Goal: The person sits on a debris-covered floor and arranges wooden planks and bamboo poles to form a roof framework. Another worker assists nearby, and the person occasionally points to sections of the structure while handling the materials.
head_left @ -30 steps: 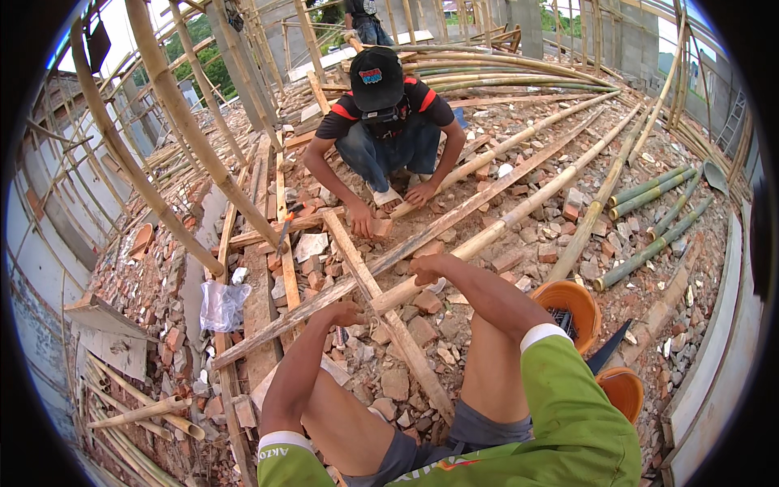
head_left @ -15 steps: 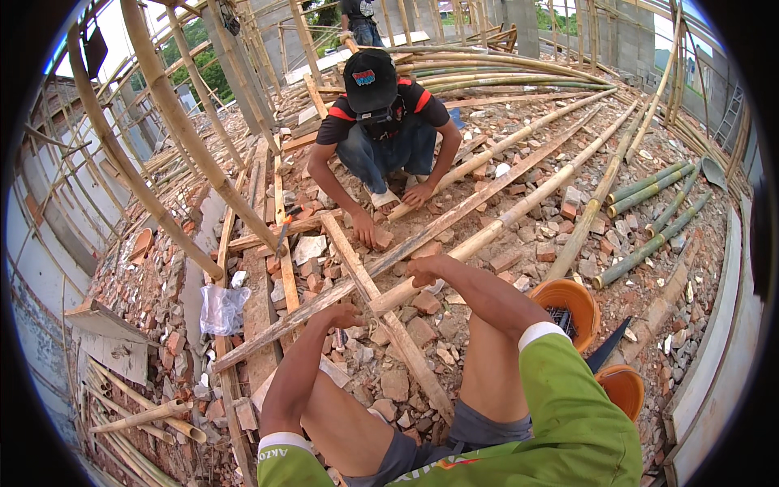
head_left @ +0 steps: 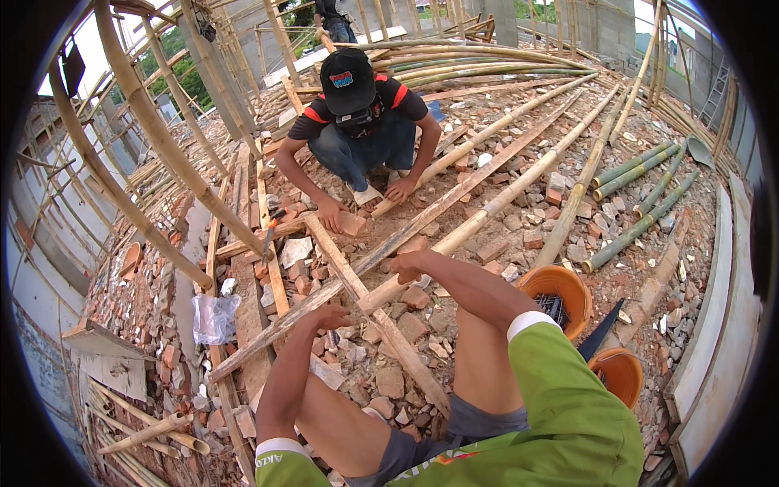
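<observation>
The person's right hand (head_left: 410, 266), fingers bent, was near the closer end of a long, pale, round bamboo pole (head_left: 479, 217), which crossed over a flat brown wooden plank (head_left: 404, 351). The left hand (head_left: 329, 316) curled just left of that end. Neither hand's grip could be made out.

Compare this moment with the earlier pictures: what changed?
The view swung slightly right, shifting the scene left. The co-worker's right hand and the brick at it moved slightly left and away from the wearer. Unchanged: the wearer's right hand at the pale bamboo pole, left hand near its end.
</observation>
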Motion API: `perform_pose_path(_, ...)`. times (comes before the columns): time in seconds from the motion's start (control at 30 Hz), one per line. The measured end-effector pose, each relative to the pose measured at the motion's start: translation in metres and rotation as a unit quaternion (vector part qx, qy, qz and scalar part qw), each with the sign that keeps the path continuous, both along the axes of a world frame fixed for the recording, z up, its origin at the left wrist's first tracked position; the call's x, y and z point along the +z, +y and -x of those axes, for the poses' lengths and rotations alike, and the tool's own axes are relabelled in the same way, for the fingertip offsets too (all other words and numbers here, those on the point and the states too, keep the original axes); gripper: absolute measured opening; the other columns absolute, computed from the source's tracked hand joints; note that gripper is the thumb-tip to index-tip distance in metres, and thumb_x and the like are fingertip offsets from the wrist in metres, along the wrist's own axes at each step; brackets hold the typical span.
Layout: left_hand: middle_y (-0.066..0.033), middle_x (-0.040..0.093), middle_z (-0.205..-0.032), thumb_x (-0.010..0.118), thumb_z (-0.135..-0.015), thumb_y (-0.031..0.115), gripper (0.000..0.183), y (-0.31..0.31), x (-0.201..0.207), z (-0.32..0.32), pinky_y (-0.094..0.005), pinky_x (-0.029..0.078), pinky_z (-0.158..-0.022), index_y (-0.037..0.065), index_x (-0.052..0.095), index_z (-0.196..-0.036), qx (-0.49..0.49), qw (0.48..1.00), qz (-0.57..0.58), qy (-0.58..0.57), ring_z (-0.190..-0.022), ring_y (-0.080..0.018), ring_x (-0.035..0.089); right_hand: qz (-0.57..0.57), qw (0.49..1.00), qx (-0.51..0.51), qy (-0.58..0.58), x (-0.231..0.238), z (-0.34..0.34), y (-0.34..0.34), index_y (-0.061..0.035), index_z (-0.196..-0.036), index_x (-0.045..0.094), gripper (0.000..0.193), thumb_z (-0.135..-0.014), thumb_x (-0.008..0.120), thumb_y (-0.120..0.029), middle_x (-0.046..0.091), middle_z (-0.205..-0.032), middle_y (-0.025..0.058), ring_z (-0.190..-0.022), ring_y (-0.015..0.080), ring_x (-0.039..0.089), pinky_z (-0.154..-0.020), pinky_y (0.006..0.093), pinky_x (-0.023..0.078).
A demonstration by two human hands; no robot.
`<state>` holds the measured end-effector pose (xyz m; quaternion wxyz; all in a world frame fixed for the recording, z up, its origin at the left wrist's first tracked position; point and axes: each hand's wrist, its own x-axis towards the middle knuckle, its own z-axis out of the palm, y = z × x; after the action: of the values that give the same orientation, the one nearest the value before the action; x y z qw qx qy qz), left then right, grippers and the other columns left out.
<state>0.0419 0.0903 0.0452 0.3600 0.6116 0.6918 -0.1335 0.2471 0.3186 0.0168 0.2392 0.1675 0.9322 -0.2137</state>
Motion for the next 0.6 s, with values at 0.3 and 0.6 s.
perform_pose_path(0.3,-0.0207,0.046,-0.138,0.055,-0.088,0.052,0.070,0.009,-0.010,0.004,-0.0417,0.036,-0.105,0.002,0.046,-0.136,-0.020,1.000,-0.016,0.011,-0.127,-0.0341,0.045,-0.028,0.991,-0.131,0.013,0.057,-0.039,-0.010,-0.0025,-0.099,0.060,0.027,-0.083,0.059,-0.025,0.066,-0.096,0.0118,-0.091,0.0228,0.065,-0.077,0.0389,0.050)
perform_pose_path(0.6,-0.0210,0.058,-0.124,0.057,-0.085,0.053,0.072,0.013,-0.026,0.014,-0.0374,0.043,-0.099,0.000,0.048,-0.133,-0.039,0.999,-0.036,0.003,-0.114,-0.0313,0.056,0.028,0.503,-0.451,0.736,0.169,-0.076,0.039,0.0003,-0.149,0.009,0.080,-0.080,0.049,0.000,0.063,-0.068,0.0137,-0.047,0.0149,0.056,-0.042,0.0283,0.045)
